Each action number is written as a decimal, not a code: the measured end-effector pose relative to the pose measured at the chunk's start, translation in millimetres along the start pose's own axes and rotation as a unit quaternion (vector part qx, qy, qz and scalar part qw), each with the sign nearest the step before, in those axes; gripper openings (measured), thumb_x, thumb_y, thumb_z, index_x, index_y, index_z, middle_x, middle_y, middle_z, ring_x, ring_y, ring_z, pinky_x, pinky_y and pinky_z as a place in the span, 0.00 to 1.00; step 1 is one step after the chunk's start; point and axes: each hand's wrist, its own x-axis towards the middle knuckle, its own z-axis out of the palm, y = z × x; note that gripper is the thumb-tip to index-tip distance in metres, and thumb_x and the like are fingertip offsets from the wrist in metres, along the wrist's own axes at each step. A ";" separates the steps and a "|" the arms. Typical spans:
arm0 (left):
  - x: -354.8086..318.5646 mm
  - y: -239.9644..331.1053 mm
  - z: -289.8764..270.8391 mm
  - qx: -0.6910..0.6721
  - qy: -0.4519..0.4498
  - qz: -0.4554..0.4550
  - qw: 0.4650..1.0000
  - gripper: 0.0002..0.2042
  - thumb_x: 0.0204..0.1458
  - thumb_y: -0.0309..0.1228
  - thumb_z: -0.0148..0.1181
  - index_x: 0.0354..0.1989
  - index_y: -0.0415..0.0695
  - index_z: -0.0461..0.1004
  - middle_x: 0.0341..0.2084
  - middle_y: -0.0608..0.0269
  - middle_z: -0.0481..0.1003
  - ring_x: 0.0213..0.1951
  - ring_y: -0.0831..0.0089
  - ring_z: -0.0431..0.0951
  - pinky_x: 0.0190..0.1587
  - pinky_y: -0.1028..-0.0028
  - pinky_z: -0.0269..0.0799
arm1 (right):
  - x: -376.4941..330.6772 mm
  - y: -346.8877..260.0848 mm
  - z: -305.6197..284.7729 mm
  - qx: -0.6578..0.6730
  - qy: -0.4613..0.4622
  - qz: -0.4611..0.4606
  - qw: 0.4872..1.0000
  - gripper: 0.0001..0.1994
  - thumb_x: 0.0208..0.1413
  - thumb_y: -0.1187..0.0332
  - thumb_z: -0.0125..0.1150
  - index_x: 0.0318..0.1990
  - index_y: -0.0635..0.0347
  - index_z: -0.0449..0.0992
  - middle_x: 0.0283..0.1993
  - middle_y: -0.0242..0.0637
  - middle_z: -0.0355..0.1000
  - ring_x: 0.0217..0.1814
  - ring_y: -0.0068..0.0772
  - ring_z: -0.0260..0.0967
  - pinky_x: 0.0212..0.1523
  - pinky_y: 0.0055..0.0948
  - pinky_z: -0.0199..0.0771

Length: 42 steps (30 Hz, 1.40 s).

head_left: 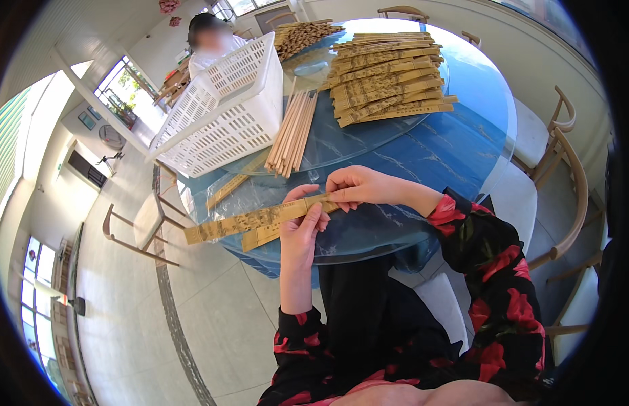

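Observation:
A long flat kraft-paper chopstick sleeve [243,221] with dark print is held level over the table's near edge. My left hand [302,227] grips it close to its right end, thumb on top. At that end, the fingers of my right hand [355,186] are pinched together on the sleeve's tip. Another paper sleeve [260,237] lies beneath, partly hidden by the held one. Beyond my hands a bunch of bare wooden chopsticks [292,135] rests on the glass turntable. A big stack of printed paper sleeves [389,78] lies farther right; whether they are filled I cannot tell.
A white perforated plastic basket [226,132] stands left on the round table with its blue marbled cover [463,145]. Behind it is a heap of thin brown sticks [304,37]. A person [213,47] sits across. Wooden chairs [148,220] stand around.

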 end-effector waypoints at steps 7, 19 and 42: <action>0.9 -4.2 -1.1 -0.086 0.085 0.067 0.990 0.15 0.62 0.26 0.56 0.56 0.42 0.67 0.24 0.67 0.72 0.24 0.81 0.67 0.29 0.80 0.64 | 6.7 -2.5 -1.4 -0.390 0.199 -0.104 0.893 0.07 0.59 0.67 0.61 0.39 0.60 0.74 0.33 0.32 0.73 0.34 0.35 0.71 0.36 0.30 0.71; -2.1 -1.9 -0.6 -0.127 0.127 0.100 0.979 0.12 0.62 0.25 0.55 0.53 0.39 0.67 0.25 0.65 0.71 0.25 0.80 0.68 0.29 0.80 0.64 | 55.0 8.7 -5.3 -0.633 0.176 -0.192 0.729 0.19 0.52 0.66 0.64 0.52 0.52 0.72 0.53 0.32 0.68 0.57 0.36 0.66 0.57 0.37 0.68; -2.0 -1.6 -2.5 -0.134 0.119 0.105 0.978 0.12 0.64 0.27 0.53 0.54 0.41 0.68 0.25 0.64 0.71 0.26 0.80 0.66 0.29 0.79 0.63 | 43.0 -10.8 -22.2 -0.546 0.331 -0.297 0.710 0.11 0.52 0.73 0.57 0.45 0.55 0.74 0.46 0.34 0.74 0.46 0.42 0.73 0.46 0.38 0.75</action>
